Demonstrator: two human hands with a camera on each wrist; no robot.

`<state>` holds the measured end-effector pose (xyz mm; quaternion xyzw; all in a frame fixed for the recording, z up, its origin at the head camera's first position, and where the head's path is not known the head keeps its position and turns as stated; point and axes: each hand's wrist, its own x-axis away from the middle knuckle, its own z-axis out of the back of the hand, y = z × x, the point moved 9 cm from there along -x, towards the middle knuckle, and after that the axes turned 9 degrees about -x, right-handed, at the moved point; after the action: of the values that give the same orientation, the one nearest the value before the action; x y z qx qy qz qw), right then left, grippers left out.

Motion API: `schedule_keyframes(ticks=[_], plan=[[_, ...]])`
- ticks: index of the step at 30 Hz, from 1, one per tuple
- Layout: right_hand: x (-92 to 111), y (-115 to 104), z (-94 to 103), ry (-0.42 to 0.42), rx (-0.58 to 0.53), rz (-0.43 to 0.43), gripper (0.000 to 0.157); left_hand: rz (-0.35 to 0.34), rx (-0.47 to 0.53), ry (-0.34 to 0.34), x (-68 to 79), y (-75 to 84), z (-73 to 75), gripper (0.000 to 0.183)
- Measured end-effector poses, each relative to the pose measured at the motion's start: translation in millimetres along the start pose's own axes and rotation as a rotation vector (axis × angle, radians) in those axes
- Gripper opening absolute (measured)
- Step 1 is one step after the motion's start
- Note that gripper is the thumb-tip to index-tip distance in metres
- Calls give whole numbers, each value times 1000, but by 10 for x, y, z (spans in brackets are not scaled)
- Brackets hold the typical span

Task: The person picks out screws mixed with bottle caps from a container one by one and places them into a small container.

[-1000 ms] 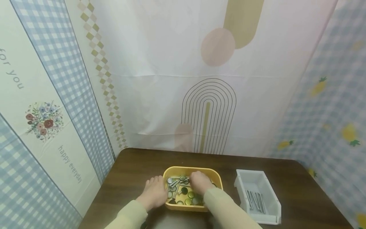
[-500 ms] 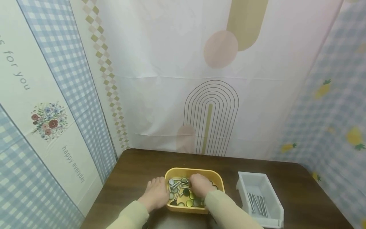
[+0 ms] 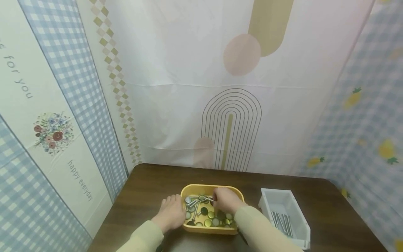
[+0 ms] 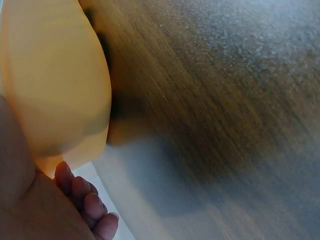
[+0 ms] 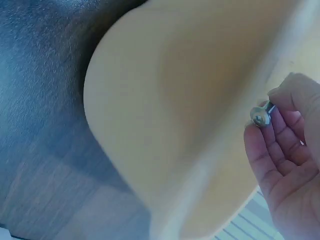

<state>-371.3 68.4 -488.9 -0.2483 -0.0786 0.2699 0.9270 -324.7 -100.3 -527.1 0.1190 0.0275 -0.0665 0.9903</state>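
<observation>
A yellow tray (image 3: 217, 230) on the table contains long metal bolts (image 3: 196, 211) and round discs (image 3: 208, 223) that look like bottle caps. My left hand (image 3: 171, 214) rests against its left wall, fingers loosely bent outside the tray in the left wrist view. Over the right part of the tray is my right hand (image 3: 227, 200). Between its thumb and fingers it pinches a bolt (image 5: 260, 116) by the shank, the flat round head with a socket facing out. In the head view that hand covers some of the tray's contents.
To the right of the yellow tray stands a white open-front bin (image 3: 266, 206) with several long metal bolts (image 3: 282, 223) in it. The dark wooden table (image 3: 151, 182) ends at a hanging white cloth (image 3: 170, 115) behind.
My right hand has risen a little and shifted right within the tray, uncovering more discs near the front right. My left hand stays at the tray's left wall.
</observation>
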Motion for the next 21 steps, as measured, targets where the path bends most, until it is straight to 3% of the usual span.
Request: schedule_keyframes(ticks=[7,13,21], plan=[[124,200,342,46,-170,-86,8,9,6,-24,-6,-11,-15,30],[335,474,691,142,-325,-161,5,13,5,-30,-19,-29,-39,34],[688,896,1002,203,-405,-242,7,6,18,-44,-11,-10,-35,35]])
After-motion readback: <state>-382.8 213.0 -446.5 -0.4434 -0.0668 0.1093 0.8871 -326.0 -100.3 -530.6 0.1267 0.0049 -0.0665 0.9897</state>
